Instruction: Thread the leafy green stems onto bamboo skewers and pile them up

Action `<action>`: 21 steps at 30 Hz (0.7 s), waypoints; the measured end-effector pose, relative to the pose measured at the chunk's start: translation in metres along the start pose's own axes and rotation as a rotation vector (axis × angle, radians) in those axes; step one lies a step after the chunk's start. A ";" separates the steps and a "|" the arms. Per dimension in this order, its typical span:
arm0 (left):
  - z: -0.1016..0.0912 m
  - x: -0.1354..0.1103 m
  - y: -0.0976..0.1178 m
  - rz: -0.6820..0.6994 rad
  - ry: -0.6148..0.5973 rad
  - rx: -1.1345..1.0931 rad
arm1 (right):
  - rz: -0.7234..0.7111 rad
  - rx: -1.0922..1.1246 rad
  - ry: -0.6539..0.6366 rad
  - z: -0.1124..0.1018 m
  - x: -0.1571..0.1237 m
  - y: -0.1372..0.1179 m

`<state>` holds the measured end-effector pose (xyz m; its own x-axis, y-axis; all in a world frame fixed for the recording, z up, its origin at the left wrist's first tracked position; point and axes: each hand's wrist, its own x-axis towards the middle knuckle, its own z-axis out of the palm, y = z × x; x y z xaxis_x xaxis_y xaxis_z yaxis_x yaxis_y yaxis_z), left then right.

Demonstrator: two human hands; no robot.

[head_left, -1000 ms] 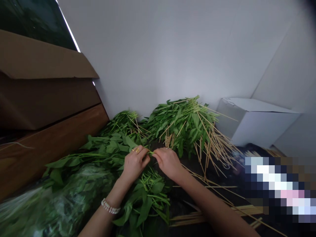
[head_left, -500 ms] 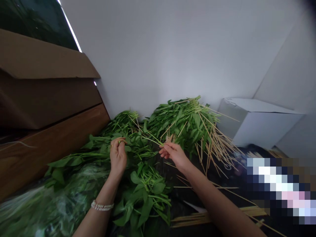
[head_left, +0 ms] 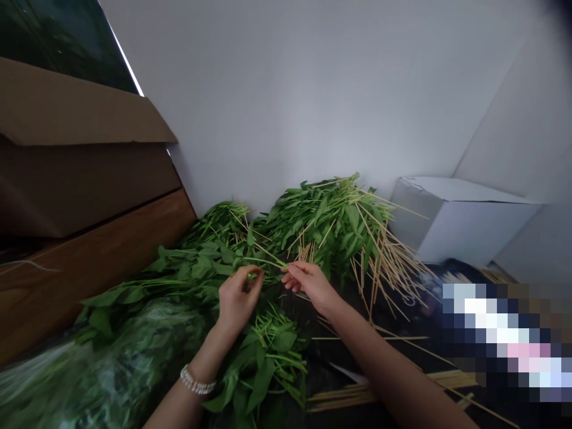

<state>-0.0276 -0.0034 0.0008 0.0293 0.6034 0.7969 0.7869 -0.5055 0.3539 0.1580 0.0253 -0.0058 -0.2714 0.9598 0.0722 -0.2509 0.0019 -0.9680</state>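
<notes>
My right hand pinches the end of a green leafy stem between thumb and fingertips. The stem stretches away up and to the left. Close beside it on the left, my left hand is closed, with thumb and fingers curled together. A bit of green shows at its fingertips, too small to name. Under and around both hands lie loose leafy greens. Nearer to me is a bunch of greens with its cut stems showing.
A larger heap of greens with many thin wooden sticks rests against the wall. More sticks lie at front right, beside a pale blade-like piece. Clear plastic covers greens at left. A white box and cardboard box flank the area.
My left hand has moved right and slightly down, close to my right hand. The right hand keeps its pinch on the stem and has shifted only slightly.
</notes>
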 end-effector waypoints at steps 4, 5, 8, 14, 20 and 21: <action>0.008 -0.006 -0.005 0.288 -0.128 0.119 | -0.023 -0.089 -0.013 0.007 0.000 0.006; 0.009 -0.007 -0.007 0.320 -0.154 0.149 | -0.028 -0.122 -0.025 0.009 0.000 0.007; 0.009 -0.008 -0.012 0.354 -0.181 0.214 | -0.067 -0.262 -0.051 0.011 0.000 0.009; 0.006 -0.008 -0.015 0.361 -0.172 0.248 | -0.478 -1.049 -0.056 0.011 -0.013 -0.005; 0.005 -0.005 -0.012 0.376 -0.209 0.274 | -0.627 -1.632 -0.086 0.016 -0.021 -0.014; 0.006 -0.005 -0.011 0.393 -0.222 0.271 | -0.636 -1.661 -0.091 0.016 -0.021 -0.013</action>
<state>-0.0328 0.0027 -0.0095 0.4617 0.5314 0.7102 0.8205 -0.5600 -0.1143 0.1518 0.0007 0.0093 -0.5759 0.6810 0.4524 0.7682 0.6400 0.0145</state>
